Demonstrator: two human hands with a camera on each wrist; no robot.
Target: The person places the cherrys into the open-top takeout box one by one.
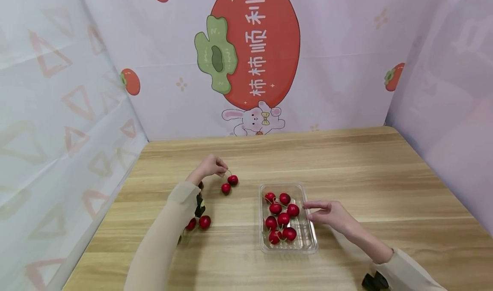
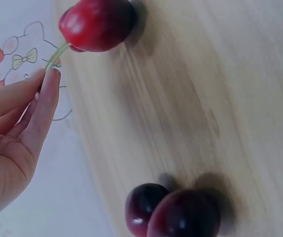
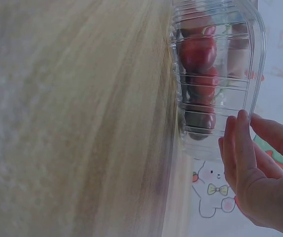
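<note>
My left hand (image 1: 222,168) pinches the green stem of a red cherry (image 1: 233,179), which hangs just over the wooden table (image 1: 346,171). In the left wrist view the fingertips (image 2: 47,81) hold that stem below the cherry (image 2: 97,22). A second loose cherry (image 1: 226,188) lies beside it. A clear plastic tray (image 1: 308,235) holds several cherries (image 1: 283,218). My right hand (image 1: 310,210) rests with nearly straight fingers against the tray's right rim. The right wrist view shows those fingers (image 3: 235,143) at the tray's edge (image 3: 257,59).
Two more cherries (image 1: 204,222) lie by my left forearm, also seen as dark cherries (image 2: 181,215) in the left wrist view. Patterned backdrop walls (image 1: 254,60) close the table at the back and on both sides. A small black object (image 1: 374,280) sits by my right sleeve.
</note>
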